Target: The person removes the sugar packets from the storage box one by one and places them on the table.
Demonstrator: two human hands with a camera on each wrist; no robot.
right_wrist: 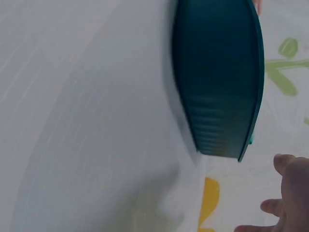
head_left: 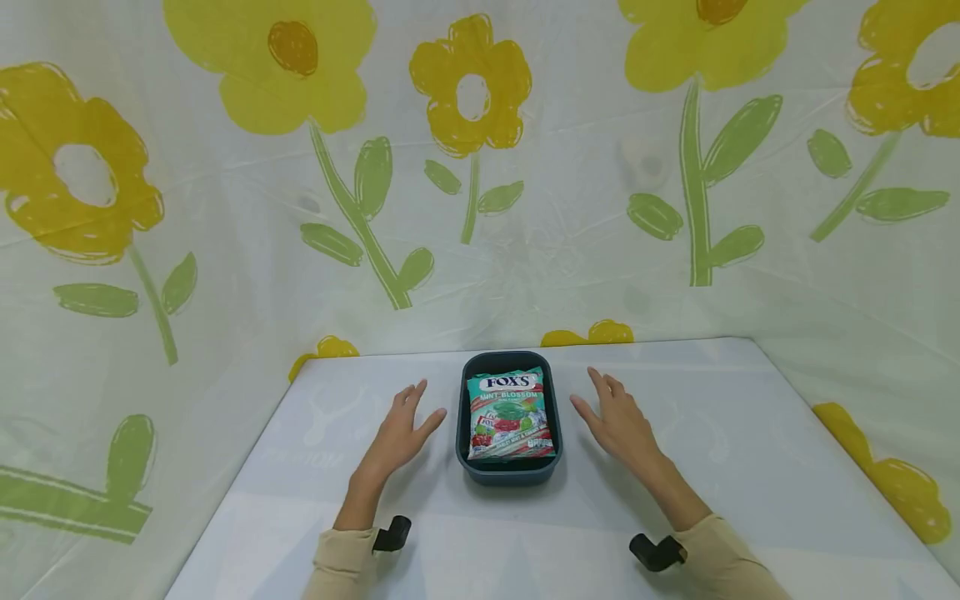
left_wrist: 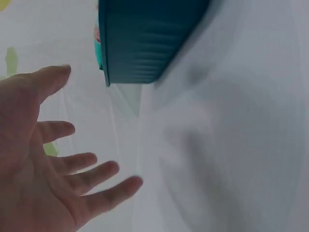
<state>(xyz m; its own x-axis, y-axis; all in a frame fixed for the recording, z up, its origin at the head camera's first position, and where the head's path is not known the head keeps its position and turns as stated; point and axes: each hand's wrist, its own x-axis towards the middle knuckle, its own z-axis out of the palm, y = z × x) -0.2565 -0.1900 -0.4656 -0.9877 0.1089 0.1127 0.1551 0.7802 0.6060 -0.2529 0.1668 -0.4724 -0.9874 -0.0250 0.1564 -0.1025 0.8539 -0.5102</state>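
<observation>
Bin (head_left: 510,477) on bench (head_left: 510,554), candy bag (head_left: 510,417) inside. Left hand (head_left: 401,433) and right hand (head_left: 621,423) spread, either side, not touching. Bin probably stiff, light; bag likely soft, slippery. Best hold, seemingly: opposite long walls (left_wrist: 142,43).

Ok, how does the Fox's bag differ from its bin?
The Fox's bag is patterned in green, red and white; the bin is plain dark teal. The bag lies inside, while the bin rests on the table. Both sit between the left hand and right hand.

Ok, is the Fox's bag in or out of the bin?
In: the head view shows the Fox's bag ringed by the rim of the bin.
</observation>
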